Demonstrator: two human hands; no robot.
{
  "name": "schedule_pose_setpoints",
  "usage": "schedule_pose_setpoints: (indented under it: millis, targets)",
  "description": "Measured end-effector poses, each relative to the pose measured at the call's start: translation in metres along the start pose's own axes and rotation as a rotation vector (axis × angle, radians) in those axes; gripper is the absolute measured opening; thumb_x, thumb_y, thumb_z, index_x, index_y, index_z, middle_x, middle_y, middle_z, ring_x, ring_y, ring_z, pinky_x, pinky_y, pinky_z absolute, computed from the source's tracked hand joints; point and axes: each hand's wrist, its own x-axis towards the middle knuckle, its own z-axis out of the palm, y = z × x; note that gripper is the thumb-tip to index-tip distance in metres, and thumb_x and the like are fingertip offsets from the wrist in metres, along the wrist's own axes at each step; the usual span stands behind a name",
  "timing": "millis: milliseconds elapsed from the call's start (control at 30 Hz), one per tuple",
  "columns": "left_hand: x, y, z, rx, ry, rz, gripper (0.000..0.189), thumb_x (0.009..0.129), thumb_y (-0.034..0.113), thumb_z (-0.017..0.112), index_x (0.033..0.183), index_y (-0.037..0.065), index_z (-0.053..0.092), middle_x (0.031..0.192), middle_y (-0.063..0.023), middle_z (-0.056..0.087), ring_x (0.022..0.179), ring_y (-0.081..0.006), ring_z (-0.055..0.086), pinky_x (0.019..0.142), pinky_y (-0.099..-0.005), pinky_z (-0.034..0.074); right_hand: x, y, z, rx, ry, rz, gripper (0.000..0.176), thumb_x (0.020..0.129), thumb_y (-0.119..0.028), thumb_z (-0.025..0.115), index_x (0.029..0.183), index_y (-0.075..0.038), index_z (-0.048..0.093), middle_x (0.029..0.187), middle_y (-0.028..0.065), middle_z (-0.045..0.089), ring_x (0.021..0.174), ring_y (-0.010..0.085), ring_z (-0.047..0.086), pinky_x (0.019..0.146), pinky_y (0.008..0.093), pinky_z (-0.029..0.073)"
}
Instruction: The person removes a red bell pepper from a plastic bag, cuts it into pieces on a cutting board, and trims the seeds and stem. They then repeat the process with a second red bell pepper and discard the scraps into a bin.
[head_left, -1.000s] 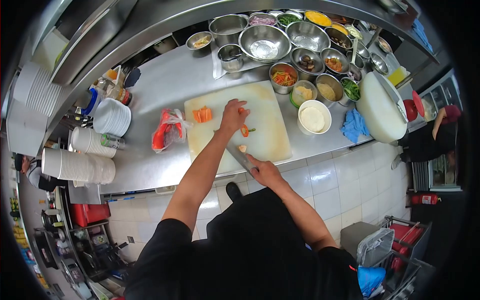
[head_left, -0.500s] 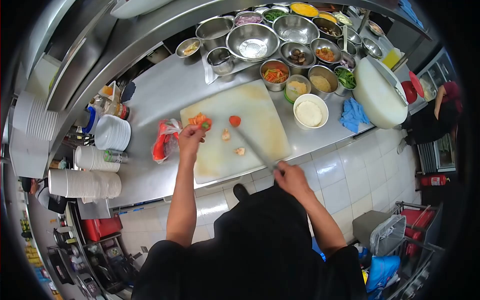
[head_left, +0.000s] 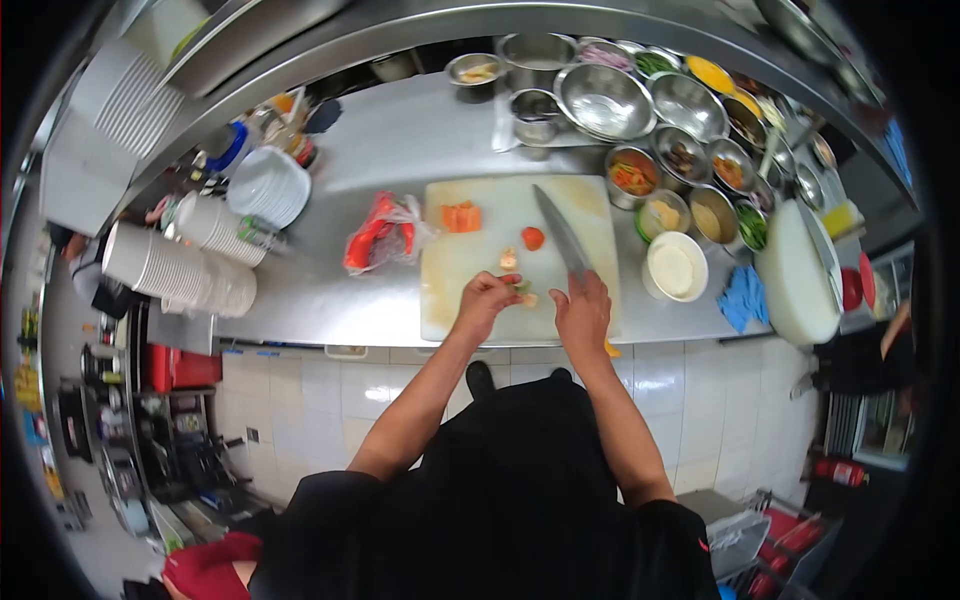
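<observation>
A large knife [head_left: 562,228] lies on the white cutting board [head_left: 450,310], its blade pointing away from me. My right hand [head_left: 584,312] rests over the handle, fingers stretched toward the blade and thumb apart. Close to the board's near edge, my left hand [head_left: 487,300] pinches a small green piece [head_left: 522,287], mostly covered by the fingertips. Orange-red cut pieces [head_left: 461,217] sit at the board's far left. A round red piece [head_left: 531,238] is left of the blade. Near my left fingers are pale chunks, one farther [head_left: 508,259] and one nearer [head_left: 530,299].
A plastic bag with red contents [head_left: 385,235] is left of the board. Metal bowls [head_left: 605,100] of ingredients crowd the back right, with a white tub [head_left: 675,267] and blue cloth [head_left: 743,298] nearer. Stacked white containers [head_left: 180,268] stand left. A shelf [head_left: 420,40] hangs overhead.
The view has shifted. My left hand has left the orange-red pieces on the board and come closer to me. The knife now lies flat, with my right hand's fingers loosened over its handle.
</observation>
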Motion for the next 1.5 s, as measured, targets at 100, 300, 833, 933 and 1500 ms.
schedule_pose_setpoints:
  millis: [100,300,833,933,1500]
  targets:
    - [-0.01,-0.001,-0.003,0.113,-0.057,0.072,0.015,0.08,-0.007,0.07,0.087,0.003,0.062,0.11,-0.0134,0.065,0.1,-0.0189,0.063,0.084,-0.0343,0.057,0.002,-0.023,0.007,0.561,-0.145,0.177,0.027,0.092,-0.021,0.064,0.11,0.0,0.066,0.094,0.02,0.067,0.078,0.0277,0.068,0.067,0.0387,0.053]
    - [-0.022,0.002,-0.004,0.33,-0.103,-0.071,0.036,0.082,-0.002,0.074,0.117,-0.002,0.065,0.1,-0.0076,0.067,0.09,-0.0155,0.065,0.081,-0.0288,0.057,-0.003,-0.016,0.02,0.862,-0.336,0.332,0.014,0.092,-0.012,0.062,0.094,0.001,0.068,0.076,0.016,0.069,0.067,0.0232,0.068,0.065,0.0339,0.053]
    - [0.074,0.001,0.027,1.121,0.066,0.562,0.034,0.082,0.0,0.072,0.115,0.003,0.066,0.1,-0.0131,0.066,0.084,-0.0217,0.068,0.074,-0.0327,0.057,-0.007,0.003,0.026,0.133,-0.235,0.129,0.015,0.082,-0.008,0.065,0.093,0.001,0.062,0.102,0.0202,0.059,0.097,0.0374,0.06,0.073,0.0448,0.053]
    - [0.095,0.01,0.051,1.445,0.04,0.627,0.038,0.075,0.001,0.071,0.111,0.011,0.07,0.105,-0.0193,0.06,0.091,-0.0347,0.063,0.083,-0.0371,0.054,-0.016,-0.008,0.01,0.176,-0.139,0.124,0.024,0.081,-0.009,0.068,0.102,0.001,0.063,0.106,0.0208,0.058,0.1,0.0382,0.058,0.08,0.0455,0.052]
    - [0.079,0.035,-0.005,1.237,0.023,0.537,0.032,0.085,0.006,0.062,0.117,0.001,0.064,0.115,-0.0203,0.062,0.11,-0.0359,0.058,0.096,-0.0384,0.047,-0.017,0.059,0.006,0.052,-0.203,0.268,0.047,0.082,-0.01,0.068,0.126,-0.005,0.054,0.106,0.0202,0.057,0.096,0.0394,0.058,0.081,0.0483,0.048]
